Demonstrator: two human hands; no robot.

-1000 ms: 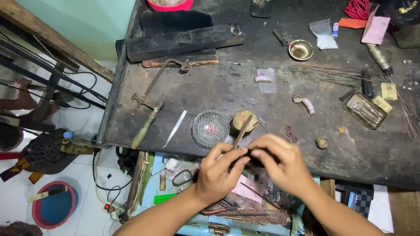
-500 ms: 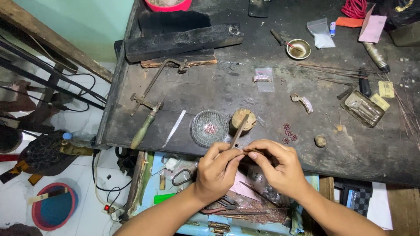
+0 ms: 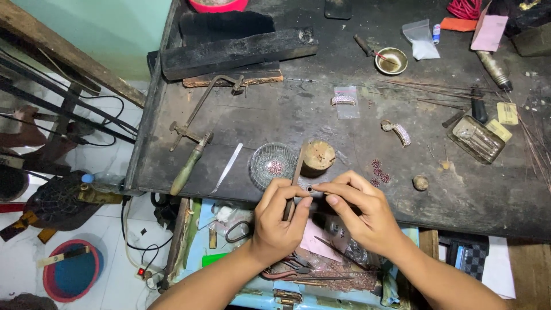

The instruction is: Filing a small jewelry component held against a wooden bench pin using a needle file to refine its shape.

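My left hand grips a thin dark file that slants up past a small round wooden block. My right hand pinches a tiny ring-shaped metal piece between thumb and forefinger, pressed against the file at the front edge of the dark workbench. A small round glass dish with reddish bits sits just left of the block. Small red flower-shaped pieces lie to the right of my hands.
A jeweller's saw and tweezers lie at the left. A brass bowl, a clear tray, jewelled bands and thin wires are farther back. An open drawer of tools is below the bench. A red and blue basin stands on the floor.
Both hands have shifted slightly toward the bench, bringing the small piece and the file closer to the wooden block. Nothing else has moved.
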